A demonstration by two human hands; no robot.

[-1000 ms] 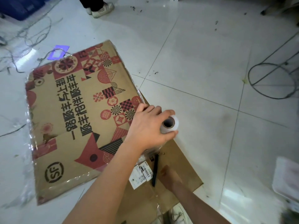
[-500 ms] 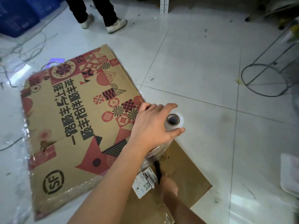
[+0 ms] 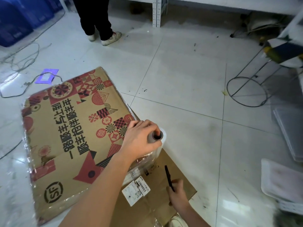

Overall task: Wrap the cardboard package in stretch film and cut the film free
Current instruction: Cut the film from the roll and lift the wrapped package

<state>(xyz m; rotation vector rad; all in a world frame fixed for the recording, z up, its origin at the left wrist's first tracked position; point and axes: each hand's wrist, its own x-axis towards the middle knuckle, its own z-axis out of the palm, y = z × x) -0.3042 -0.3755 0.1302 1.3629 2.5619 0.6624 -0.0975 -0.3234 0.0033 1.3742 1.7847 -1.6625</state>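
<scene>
**Gripping the film roll at the package's edge**

Count: two hands, one stretch film roll, one black cutter, one printed package, one plain cardboard sheet, one torn label.

Left hand (image 3: pixel 141 141) is clamped around the stretch film roll (image 3: pixel 156 138), fingers curled over the far side, thumb on the near side. Roll stands nearly upright, grey core mouth facing the camera, white film wound below it. Forearm runs down and toward the camera from the grip, bare, crossing over the package.

Just under the grip, crinkled film bunches against the corner of the cardboard package (image 3: pixel 68 138). Package lies flat on the floor, extending away to the left of the grip; film sheen shows along its left and near edges.

Below and right of the grip, right hand (image 3: pixel 177 194) is closed on the black cutter (image 3: pixel 168 176), its tip pointing up toward the roll but apart from it.

Beneath that hand, the plain cardboard sheet (image 3: pixel 180 169) lies on the tile floor (image 3: pixel 188 79); the torn label (image 3: pixel 136 190) sits on it, between the two forearms.

Far beyond the grip, another person's legs (image 3: pixel 96 22) stand near blue crates (image 3: pixel 14 18).
</scene>
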